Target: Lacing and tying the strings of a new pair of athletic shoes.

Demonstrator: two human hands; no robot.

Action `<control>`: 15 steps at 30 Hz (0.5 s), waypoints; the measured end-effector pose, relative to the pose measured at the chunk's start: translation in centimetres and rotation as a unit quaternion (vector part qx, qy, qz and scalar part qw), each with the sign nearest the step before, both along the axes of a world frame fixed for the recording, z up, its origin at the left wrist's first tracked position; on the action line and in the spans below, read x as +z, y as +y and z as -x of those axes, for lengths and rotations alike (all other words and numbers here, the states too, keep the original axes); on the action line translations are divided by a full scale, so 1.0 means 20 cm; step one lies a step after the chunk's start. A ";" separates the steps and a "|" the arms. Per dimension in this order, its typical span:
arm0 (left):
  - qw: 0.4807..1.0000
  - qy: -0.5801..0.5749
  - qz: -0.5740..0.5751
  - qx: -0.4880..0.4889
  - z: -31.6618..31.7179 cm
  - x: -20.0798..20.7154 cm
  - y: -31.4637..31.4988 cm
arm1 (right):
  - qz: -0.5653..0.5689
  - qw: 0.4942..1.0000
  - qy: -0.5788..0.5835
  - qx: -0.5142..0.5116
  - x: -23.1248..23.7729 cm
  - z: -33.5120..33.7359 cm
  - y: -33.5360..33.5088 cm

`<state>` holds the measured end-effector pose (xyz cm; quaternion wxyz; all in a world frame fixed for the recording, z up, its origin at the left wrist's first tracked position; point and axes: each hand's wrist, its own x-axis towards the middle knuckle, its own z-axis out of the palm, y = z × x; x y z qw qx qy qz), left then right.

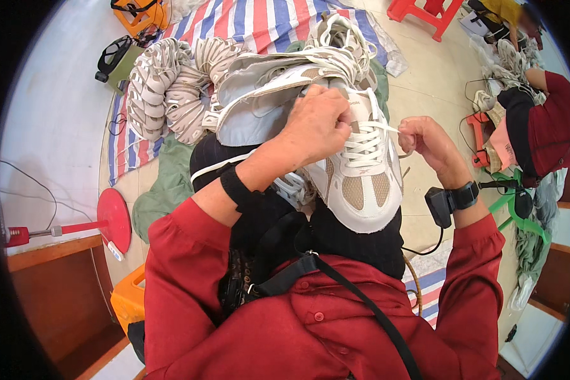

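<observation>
A white and beige shoe upper (364, 183) lies across my lap, its toe pointing toward me. White laces (364, 144) zigzag over its front. My right hand (424, 142) pinches the shoelace at the right of the upper and holds it taut. Over the upper's left side, my left hand (320, 120) is closed; whatever is between its fingers is hidden. More shoe uppers (259, 95) lie nested on my lap just beyond and left of that hand. Another white lace (218, 166) stretches across my left thigh.
Stacked, bundled shoe uppers (155, 85) lie on a striped sheet (247, 25) at the far left. A red round-based stand (114, 218) is on my left, near an orange stool (130, 301). At right, another person in a red sleeve (554, 120) sits among uppers; a red stool (427, 16) stands beyond.
</observation>
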<state>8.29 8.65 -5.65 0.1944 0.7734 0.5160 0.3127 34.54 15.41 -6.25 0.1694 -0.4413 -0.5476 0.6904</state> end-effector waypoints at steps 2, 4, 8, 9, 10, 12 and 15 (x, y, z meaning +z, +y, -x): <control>1.000 -0.016 0.011 -0.007 0.02 0.01 0.00 | -0.024 0.999 -0.020 0.018 0.01 -0.01 -0.02; 0.996 -0.084 0.035 0.027 0.03 0.03 -0.01 | -0.155 0.986 -0.028 0.049 0.03 0.01 -0.06; 0.997 -0.051 -0.048 0.042 0.07 0.03 -0.09 | -0.134 0.991 0.003 0.028 0.07 0.04 -0.12; 0.997 -0.028 -0.041 0.050 0.09 0.03 -0.12 | -0.188 0.978 -0.060 0.062 0.07 0.02 -0.12; 0.998 -0.005 -0.034 0.059 0.10 0.03 -0.15 | -0.241 0.958 -0.121 0.096 0.08 0.00 -0.12; 0.998 0.024 -0.020 0.063 0.14 0.02 -0.18 | -0.437 0.869 -0.215 0.082 0.07 0.00 -0.15; 0.996 0.067 0.005 0.064 0.16 0.01 -0.20 | -0.660 0.680 -0.315 0.051 0.05 0.02 -0.16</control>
